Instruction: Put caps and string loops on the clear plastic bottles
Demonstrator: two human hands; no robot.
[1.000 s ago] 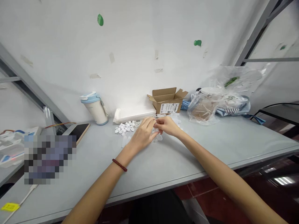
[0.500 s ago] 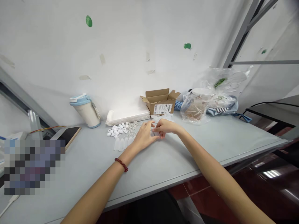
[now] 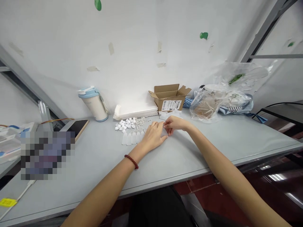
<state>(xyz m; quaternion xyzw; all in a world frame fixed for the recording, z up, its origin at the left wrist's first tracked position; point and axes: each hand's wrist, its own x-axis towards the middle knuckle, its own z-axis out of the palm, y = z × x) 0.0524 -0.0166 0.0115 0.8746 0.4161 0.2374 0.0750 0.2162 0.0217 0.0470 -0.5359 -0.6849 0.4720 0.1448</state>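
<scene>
My left hand (image 3: 153, 135) curves, right hand (image 3: 174, 125) bunches by a translucent piece (image 3: 164, 132) — can't tell either's grip — desk's front edge (image 3: 163, 182) well apart at six o'clock

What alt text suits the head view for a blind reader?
A person's left hand and right hand are close together over a grey table, beside translucent tags and small white pieces. Behind stand a blue-lidded tumbler and an open cardboard box.

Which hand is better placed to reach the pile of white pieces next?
Probably the left hand: it lies between the white pile and the right hand, so it is nearer.
</scene>
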